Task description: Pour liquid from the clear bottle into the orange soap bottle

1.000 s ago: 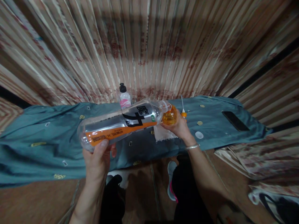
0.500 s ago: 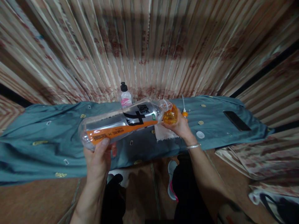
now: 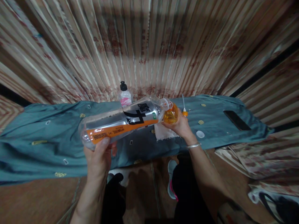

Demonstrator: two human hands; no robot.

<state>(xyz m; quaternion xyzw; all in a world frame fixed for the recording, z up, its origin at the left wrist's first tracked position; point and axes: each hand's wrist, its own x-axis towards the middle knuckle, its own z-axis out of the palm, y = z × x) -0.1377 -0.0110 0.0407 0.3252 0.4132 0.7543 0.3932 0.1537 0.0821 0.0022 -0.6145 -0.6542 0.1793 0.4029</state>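
Note:
A large clear plastic bottle (image 3: 123,119) with a silver and orange label lies almost level in the air, its base at the left and its open neck at the right. My left hand (image 3: 99,152) is closed around the base end from below. My right hand (image 3: 179,126) grips a small amber bottle (image 3: 170,114) with amber liquid inside. The large bottle's mouth meets the top of the amber bottle; whether they touch I cannot tell. Beneath the right hand is a white cloth (image 3: 164,132). An orange pump top (image 3: 184,112) with a pale tube lies just beyond that hand.
A clear bottle with a black cap (image 3: 125,95) stands at the back of the table's teal cloth (image 3: 58,133). Toward the right are a white round cap (image 3: 200,134) and a dark phone (image 3: 236,120). Striped curtains (image 3: 144,46) hang close behind.
The large bottle has rolled slightly in my left hand, so its label faces a little differently. Both hands stay nearly in place, and the amber bottle has barely shifted.

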